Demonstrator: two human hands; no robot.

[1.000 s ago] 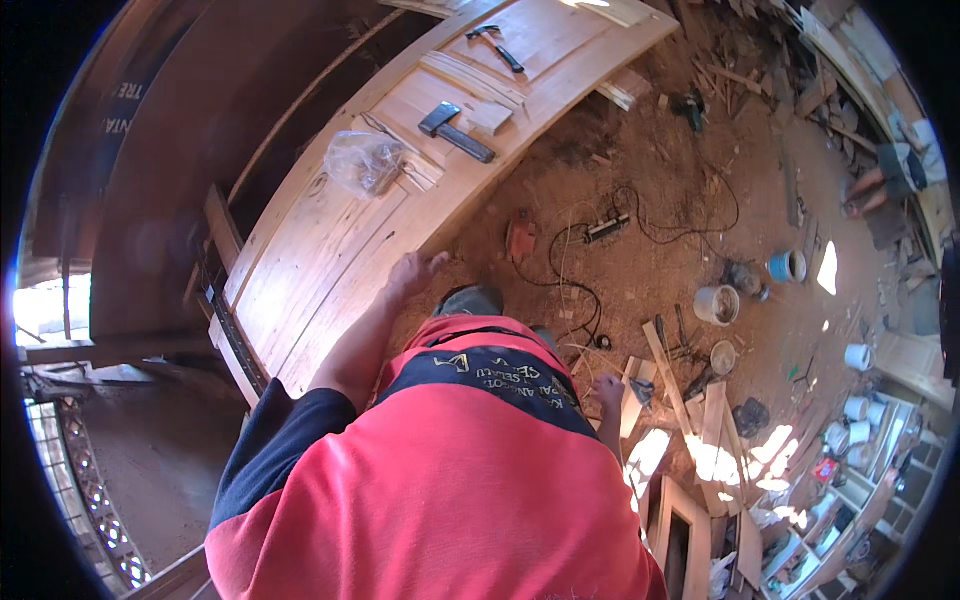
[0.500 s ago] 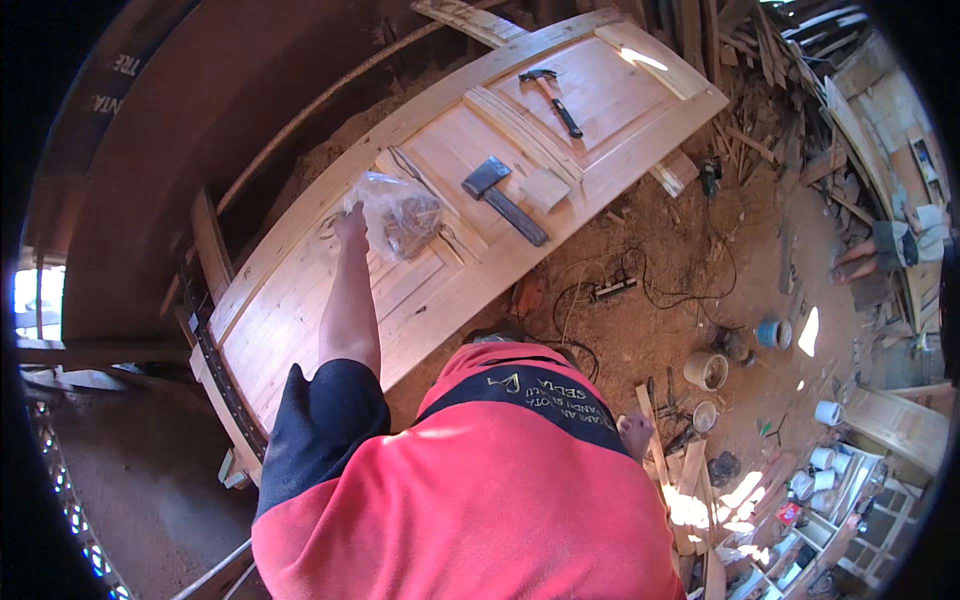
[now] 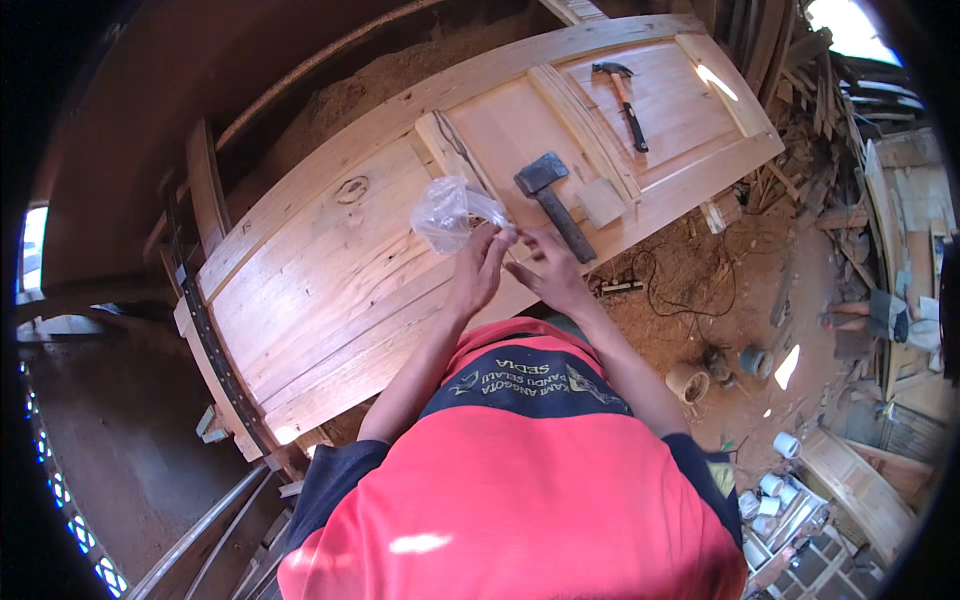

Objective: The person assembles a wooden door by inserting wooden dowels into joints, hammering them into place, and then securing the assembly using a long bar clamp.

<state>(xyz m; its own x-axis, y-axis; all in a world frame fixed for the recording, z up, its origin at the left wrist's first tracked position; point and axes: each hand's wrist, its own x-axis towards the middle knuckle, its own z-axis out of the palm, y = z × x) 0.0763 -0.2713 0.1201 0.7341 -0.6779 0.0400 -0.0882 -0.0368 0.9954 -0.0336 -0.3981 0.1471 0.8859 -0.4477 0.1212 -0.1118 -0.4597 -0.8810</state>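
Observation:
My left hand is closed at the gathered end of a clear plastic bag, above the large panelled wooden door. My right hand comes in from the other side, its bent fingers meeting the same bunched plastic. Small contents of the bag cannot be made out. Just right of the hands, a dark-headed mallet lies on the door beside a small flat wood block. Farther up the door rests a claw hammer with an orange and black handle.
A dark clamp bar runs along the door's left end. On the earthen floor to the right are a cable with a power strip, buckets and stacked scrap wood. Another person is at the far right.
My left hand has drawn the bag nearer and rightward, off the left panel. The right hand has come up to meet it. The view has shifted, so the door sits farther right.

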